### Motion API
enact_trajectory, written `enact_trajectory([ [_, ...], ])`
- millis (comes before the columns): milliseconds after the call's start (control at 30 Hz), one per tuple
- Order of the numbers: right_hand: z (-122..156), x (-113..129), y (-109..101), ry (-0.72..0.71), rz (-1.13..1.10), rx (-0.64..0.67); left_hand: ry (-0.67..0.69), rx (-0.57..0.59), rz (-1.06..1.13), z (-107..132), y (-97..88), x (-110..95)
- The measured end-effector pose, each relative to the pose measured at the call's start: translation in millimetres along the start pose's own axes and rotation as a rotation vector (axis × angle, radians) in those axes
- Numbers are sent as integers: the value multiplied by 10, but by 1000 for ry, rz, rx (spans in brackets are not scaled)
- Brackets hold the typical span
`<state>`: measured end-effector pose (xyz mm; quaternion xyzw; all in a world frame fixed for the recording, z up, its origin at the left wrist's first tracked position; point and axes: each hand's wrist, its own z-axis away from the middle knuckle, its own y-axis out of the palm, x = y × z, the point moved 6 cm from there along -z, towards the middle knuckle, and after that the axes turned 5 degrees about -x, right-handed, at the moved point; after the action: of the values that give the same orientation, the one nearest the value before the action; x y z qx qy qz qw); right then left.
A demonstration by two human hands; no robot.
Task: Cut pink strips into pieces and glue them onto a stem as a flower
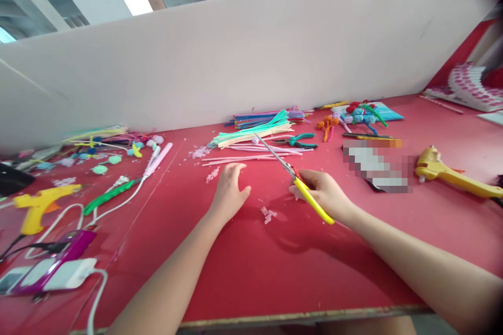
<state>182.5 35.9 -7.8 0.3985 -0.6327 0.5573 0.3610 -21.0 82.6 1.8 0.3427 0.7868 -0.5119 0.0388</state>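
My right hand (pixel 324 191) is closed around a pair of scissors (pixel 312 201) with yellow handles. Their metal blades point up and to the left over the pink pipe cleaners (pixel 259 157). Empty, with its thumb apart from the bent fingers, my left hand (pixel 230 188) hovers over the red table (pixel 251 272) just in front of those stems. Between my hands lies a small heap of pale pink clippings (pixel 268 214). Farther back is a bundle of mint and cream pipe cleaners (pixel 255 131), with teal-handled pliers (pixel 296 141) to its right.
A yellow glue gun (pixel 43 204) and a purple power strip (pixel 58 261) with white cables are at left; another glue gun (pixel 451 172) lies at right beside a pixelated phone-like object (pixel 377 165). Colourful fuzzy pieces (pixel 357 115) sit before the white partition (pixel 251 57).
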Motion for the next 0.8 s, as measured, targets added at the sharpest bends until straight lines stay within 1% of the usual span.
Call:
enact_trajectory([
  [33, -5, -3, -3, 1, -10, -6, 27, 67, 52, 13, 25, -55],
  [100, -15, -7, -7, 4, -37, -13, 116, 243, 146, 74, 89, -234],
  [167, -24, -9, -10, 5, -55, -21, 202, 351, 195, 150, 118, -427],
  [267, -29, -12, -14, -4, -59, -34, 281, 403, 162, 233, 146, -614],
  [400, -22, -6, -13, -31, -13, -49, 313, 406, 73, 269, 204, -674],
  [500, -15, 2, 2, -41, 29, -33, 249, 382, 104, 251, 222, -635],
  [633, -9, 19, 8, -43, 76, -30, 16, 332, 205, 220, 199, -480],
  [700, -4, 22, 19, -39, 75, -21, -69, 356, 248, 230, 196, -423],
  [800, 5, 19, 40, -36, 53, -8, -111, 432, 310, 253, 200, -412],
])
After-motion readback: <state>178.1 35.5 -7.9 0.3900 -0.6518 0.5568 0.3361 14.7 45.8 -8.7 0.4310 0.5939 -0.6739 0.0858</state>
